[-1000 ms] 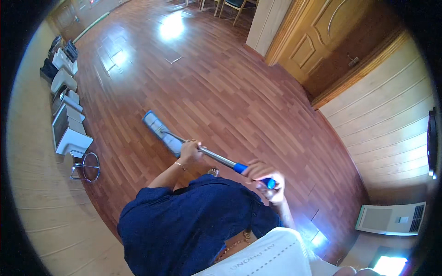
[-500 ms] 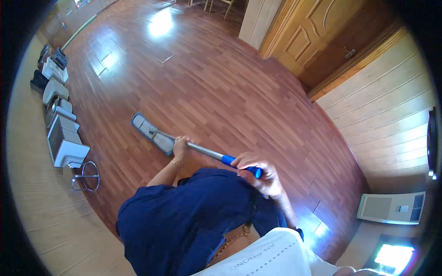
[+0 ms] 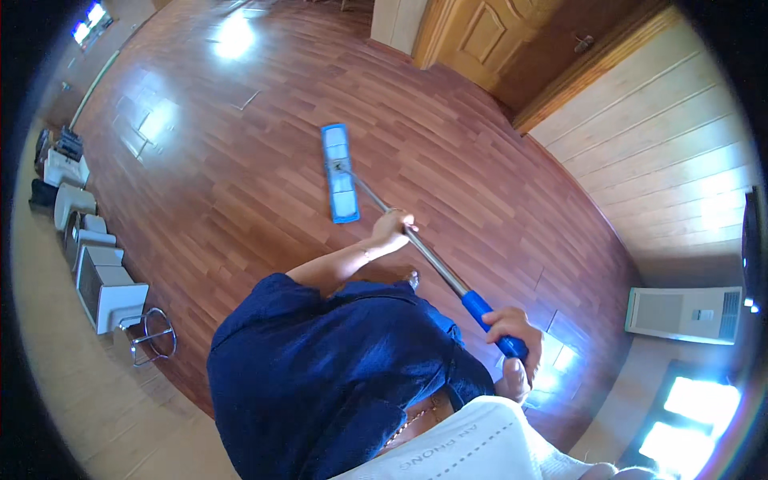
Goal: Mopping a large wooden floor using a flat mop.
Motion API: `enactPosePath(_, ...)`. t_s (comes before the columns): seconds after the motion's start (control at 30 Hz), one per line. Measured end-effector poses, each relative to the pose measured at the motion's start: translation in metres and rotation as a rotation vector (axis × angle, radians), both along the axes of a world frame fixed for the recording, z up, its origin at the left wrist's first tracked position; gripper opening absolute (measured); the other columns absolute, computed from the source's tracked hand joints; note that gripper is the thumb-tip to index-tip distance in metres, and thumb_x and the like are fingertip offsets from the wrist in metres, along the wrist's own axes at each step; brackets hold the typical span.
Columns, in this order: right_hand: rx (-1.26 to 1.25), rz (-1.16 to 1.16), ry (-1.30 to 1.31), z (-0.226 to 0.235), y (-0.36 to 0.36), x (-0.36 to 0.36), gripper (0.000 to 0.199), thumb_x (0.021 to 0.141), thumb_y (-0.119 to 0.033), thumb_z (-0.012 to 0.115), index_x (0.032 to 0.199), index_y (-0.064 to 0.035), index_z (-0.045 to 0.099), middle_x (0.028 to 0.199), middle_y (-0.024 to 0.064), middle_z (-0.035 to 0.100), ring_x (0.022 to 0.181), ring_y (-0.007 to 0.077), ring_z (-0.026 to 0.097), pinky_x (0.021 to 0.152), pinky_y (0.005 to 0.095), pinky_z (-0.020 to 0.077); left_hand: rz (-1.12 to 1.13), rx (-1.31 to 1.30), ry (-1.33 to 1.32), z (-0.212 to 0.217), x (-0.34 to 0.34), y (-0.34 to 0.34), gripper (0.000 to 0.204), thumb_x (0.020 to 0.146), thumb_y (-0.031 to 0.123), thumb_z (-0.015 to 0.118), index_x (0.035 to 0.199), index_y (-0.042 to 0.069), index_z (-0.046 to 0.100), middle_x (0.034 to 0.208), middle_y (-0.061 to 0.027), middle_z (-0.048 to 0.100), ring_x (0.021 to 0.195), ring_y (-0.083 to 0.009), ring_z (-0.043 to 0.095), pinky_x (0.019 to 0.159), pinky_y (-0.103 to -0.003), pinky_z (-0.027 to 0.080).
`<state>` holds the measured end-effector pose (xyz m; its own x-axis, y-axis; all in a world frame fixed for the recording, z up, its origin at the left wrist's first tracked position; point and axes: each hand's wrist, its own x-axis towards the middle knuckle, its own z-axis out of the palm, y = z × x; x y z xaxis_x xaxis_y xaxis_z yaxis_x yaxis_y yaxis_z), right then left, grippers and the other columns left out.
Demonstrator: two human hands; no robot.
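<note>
A flat mop point(image 3: 342, 196) with a blue rectangular head lies against the wood floor ahead of me. Its metal pole slants back toward my right side and ends in a blue grip point(image 3: 478, 308). My left hand point(image 3: 392, 230) is wrapped round the pole partway down, a bracelet on that wrist. Up at the top, my right hand point(image 3: 516, 344) is closed round the blue grip. My dark blue sleeve and shirt hide part of the floor below.
Along the left wall stand several white and grey appliances point(image 3: 120, 296) and a round chrome-framed stool point(image 3: 154, 336). A wooden door point(image 3: 488, 40) is at the upper right. Near the right wall is a white floor-standing air conditioner point(image 3: 684, 314), with a bright window point(image 3: 688, 428) beyond it.
The mop head has swung from the left out ahead and to the right, turning more lengthwise. Both hands moved right with the pole, the right hand also nearer my body.
</note>
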<state>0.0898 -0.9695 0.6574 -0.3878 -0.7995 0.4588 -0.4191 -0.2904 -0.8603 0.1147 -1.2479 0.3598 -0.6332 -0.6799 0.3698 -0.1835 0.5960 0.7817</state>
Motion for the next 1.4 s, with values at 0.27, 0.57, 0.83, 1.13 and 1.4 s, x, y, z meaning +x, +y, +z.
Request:
enactPosePath(0.27,-0.165,-0.155,0.347,-0.003,0.071,-0.075,0.04,0.089,-0.04,0.058,0.076,-0.0021,0.061,0.067,0.01,0.06,0.065,0.0287,0.061,0.063,0.0404,0.0454,-0.683,-0.232,0.184,0.03,-0.144,0.071,0.022,0.073,0.021,0.068,0.068,0.008,0.051,0.07,-0.0124,0.057,0.072,-0.0346,0.058,0.062,-0.046,0.044)
enactPosePath(0.57,-0.327,-0.275,0.386,-0.033,0.078,-0.16,0.04,0.092,-0.029,0.055,0.058,-0.0084,0.047,0.055,0.0059,0.054,0.056,0.0231,0.055,0.058,0.0368,0.0413,-0.786,-0.259,-0.034,0.054,-0.245,0.112,0.022,0.074,0.018,0.065,0.066,0.007,0.047,0.069,-0.0111,0.055,0.072,-0.0345,0.059,0.064,-0.048,0.048)
enactPosePath(0.83,-0.384,-0.445,0.324,-0.092,0.011,-0.225,0.031,0.088,-0.021,0.059,0.063,-0.0039,0.052,0.06,0.0104,0.06,0.06,0.0267,0.058,0.06,0.038,0.0472,-0.576,-0.413,-0.092,0.013,-0.305,0.029,0.028,0.074,0.027,0.068,0.061,0.01,0.049,0.064,-0.0102,0.054,0.069,-0.0328,0.059,0.061,-0.045,0.048)
enactPosePath(1.13,-0.055,-0.251,0.368,-0.095,-0.147,-0.244,0.012,0.079,-0.005,0.071,0.08,-0.0066,0.059,0.088,0.0108,0.069,0.092,0.0306,0.067,0.081,0.0396,0.0515,-0.297,-0.22,-0.399,0.013,-0.292,-0.145,0.005,0.076,0.014,0.057,0.073,0.012,0.06,0.077,-0.0099,0.063,0.086,-0.0323,0.064,0.066,-0.046,0.052)
enactPosePath(1.4,0.12,0.016,0.293,-0.096,-0.291,-0.229,0.012,0.08,-0.012,0.074,0.085,-0.0083,0.063,0.101,0.0124,0.069,0.108,0.0337,0.062,0.098,0.045,0.0424,-0.096,-0.137,-0.503,0.021,-0.226,-0.294,0.005,0.08,0.014,0.054,0.078,0.012,0.059,0.089,-0.0071,0.063,0.09,-0.0314,0.063,0.07,-0.044,0.051)
